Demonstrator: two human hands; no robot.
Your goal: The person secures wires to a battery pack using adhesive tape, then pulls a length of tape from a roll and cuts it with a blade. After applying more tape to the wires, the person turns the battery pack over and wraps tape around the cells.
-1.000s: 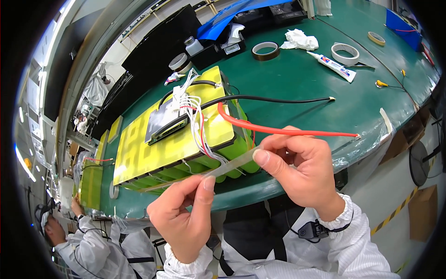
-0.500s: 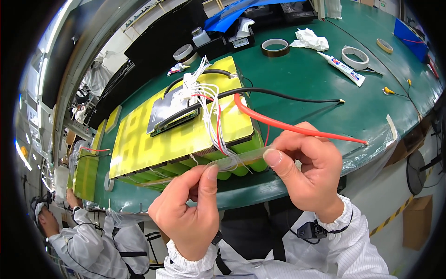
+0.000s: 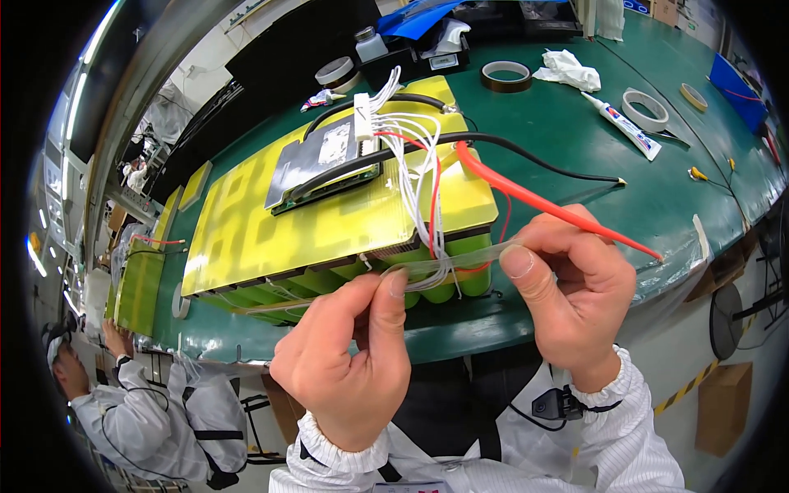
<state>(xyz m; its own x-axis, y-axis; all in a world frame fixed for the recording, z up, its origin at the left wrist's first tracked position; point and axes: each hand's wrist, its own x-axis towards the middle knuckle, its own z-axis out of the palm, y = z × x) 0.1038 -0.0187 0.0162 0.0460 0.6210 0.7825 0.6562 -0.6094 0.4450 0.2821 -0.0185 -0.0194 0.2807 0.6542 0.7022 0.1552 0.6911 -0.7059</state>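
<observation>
Tape strip (image 3: 448,263): thin, limp, sticky; pinched taut at both ends by left hand (image 3: 349,366) & right hand (image 3: 575,287), over battery pack (image 3: 329,222).

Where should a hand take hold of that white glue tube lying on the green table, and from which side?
Probably around the middle of the white tube, coming from straight above with fingers across its narrow width. It lies flat and slanted on the green table, its long sides bare, with a tape roll close by its far end, so the middle looks freest. The nozzle end seems too thin to hold firmly.
</observation>
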